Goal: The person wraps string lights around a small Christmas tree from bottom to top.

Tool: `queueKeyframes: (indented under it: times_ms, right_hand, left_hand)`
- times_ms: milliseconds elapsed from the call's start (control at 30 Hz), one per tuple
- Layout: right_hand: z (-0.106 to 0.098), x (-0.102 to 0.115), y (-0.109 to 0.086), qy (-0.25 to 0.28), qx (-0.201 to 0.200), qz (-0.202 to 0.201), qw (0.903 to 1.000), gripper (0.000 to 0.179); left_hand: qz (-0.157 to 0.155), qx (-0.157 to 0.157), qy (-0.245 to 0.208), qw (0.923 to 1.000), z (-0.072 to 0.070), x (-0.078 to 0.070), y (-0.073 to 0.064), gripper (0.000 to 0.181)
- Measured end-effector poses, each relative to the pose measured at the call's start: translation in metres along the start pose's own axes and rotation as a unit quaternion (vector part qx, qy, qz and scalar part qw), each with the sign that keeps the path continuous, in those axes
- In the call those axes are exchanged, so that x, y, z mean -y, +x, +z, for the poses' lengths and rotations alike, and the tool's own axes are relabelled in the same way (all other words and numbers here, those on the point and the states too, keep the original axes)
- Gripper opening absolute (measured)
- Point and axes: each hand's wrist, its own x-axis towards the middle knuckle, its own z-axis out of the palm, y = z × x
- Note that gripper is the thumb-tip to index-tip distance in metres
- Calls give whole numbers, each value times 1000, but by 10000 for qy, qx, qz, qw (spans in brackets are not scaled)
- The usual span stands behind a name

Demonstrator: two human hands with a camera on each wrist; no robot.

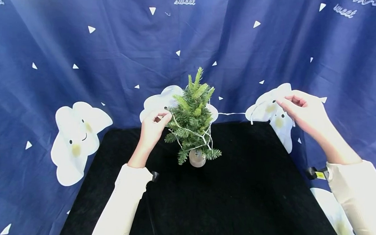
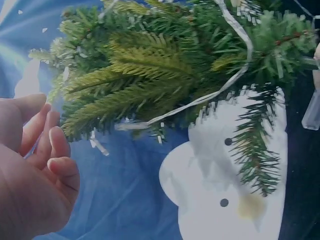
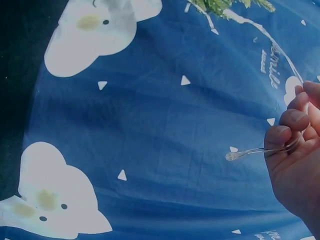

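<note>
A small artificial Christmas tree (image 1: 194,114) stands on a pale round base (image 1: 197,158), with a white wire of string lights (image 1: 190,130) looped round its branches. My left hand (image 1: 153,128) is at the tree's left side, thumb and index fingertips close together beside the wire and branch tips. In the left wrist view, this hand (image 2: 45,165) has loosely bent fingers and no wire shows between them. Off to the right, my raised right hand (image 1: 304,109) pinches the free end of the string lights. A clear bulb (image 3: 232,156) dangles past the right hand's curled fingers (image 3: 278,134).
The tree stands on a black cloth-covered table (image 1: 250,195). Behind and beside it hangs a blue curtain (image 1: 121,60) printed with white clouds and triangles. A stretch of wire (image 1: 231,114) runs from the tree toward the right hand.
</note>
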Motion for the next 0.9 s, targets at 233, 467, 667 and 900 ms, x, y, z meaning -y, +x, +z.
queueKeyframes:
  times_ms: [233, 467, 667, 900]
  right_hand:
    - [2, 4, 11, 559, -2, -169, 9983, 19]
    - [15, 12, 15, 704, 48, -252, 9972, 14]
    - [23, 24, 25, 527, 51, -298, 9982, 17]
    - [31, 47, 57, 339, 65, -460, 9983, 20]
  left_hand:
    - [94, -339, 769, 9964, 11, 0, -11, 19]
    - [48, -445, 925, 9947, 16, 6, -8, 21]
    - [67, -628, 873, 9942, 22, 10, -9, 17]
    - [16, -745, 947, 9927, 27, 10, -11, 20]
